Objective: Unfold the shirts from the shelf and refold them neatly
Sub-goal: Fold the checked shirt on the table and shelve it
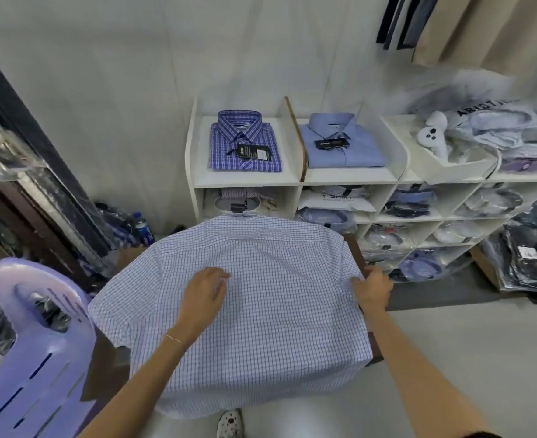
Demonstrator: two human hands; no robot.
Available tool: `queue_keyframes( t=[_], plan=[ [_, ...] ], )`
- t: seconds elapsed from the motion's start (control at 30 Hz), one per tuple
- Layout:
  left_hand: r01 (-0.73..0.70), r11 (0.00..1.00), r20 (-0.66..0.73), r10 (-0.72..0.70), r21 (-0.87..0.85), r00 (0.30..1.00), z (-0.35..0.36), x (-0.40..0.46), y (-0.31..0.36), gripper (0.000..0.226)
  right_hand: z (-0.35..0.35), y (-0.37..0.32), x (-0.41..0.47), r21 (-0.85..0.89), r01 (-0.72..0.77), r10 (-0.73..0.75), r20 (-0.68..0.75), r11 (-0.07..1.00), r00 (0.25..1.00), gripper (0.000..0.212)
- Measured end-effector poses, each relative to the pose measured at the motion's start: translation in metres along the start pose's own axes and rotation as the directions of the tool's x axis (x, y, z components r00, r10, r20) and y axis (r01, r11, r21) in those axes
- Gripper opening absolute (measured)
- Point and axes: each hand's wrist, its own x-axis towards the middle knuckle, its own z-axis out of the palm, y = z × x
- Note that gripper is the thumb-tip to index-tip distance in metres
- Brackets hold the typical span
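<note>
A white checked shirt [245, 305] lies spread back-up over a small brown bench [357, 248], collar toward the white shelf [295, 180]. The left hand [205, 295] rests on the middle of the cloth with loosely bent fingers, holding nothing. The right hand [373, 287] pinches the shirt's right edge at the bench side. On the shelf top sit a folded blue plaid shirt [245, 142] and a folded light blue shirt [343, 142].
</note>
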Motion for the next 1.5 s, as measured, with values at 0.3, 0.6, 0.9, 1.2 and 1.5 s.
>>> queue_keyframes(
  t=[0.3, 0.6, 0.9, 1.2, 1.5],
  plan=[
    [-0.501, 0.865, 0.542, 0.419, 0.005, 0.729, 0.098, 0.056, 0.081, 0.046, 0.012, -0.012, 0.028, -0.044, -0.103, 0.107, 0.091, 0.994, 0.990, 0.028],
    [-0.545, 0.825, 0.726, 0.280, 0.152, 0.628, 0.145, 0.104, 0.110, 0.062, 0.006, -0.019, 0.048, 0.220, -0.067, 0.058, 0.051, 0.973, 0.997, 0.027],
    [-0.525, 0.823, 0.628, 0.296, 0.214, 0.720, 0.171, 0.097, 0.080, 0.060, -0.004, 0.018, 0.040, 0.140, -0.171, 0.194, -0.173, 0.975, 0.966, 0.017],
    [-0.381, 0.903, 0.351, 0.298, 0.197, 0.888, 0.124, 0.106, 0.035, 0.053, 0.074, -0.088, -0.006, 0.275, 0.441, -0.513, 0.310, 0.855, 0.801, 0.010],
    [-0.265, 0.924, 0.163, 0.227, 0.275, 0.960, 0.030, 0.058, -0.054, 0.054, 0.111, -0.112, -0.043, 0.352, 0.270, -0.441, 0.640, 0.896, 0.629, 0.014]
  ],
)
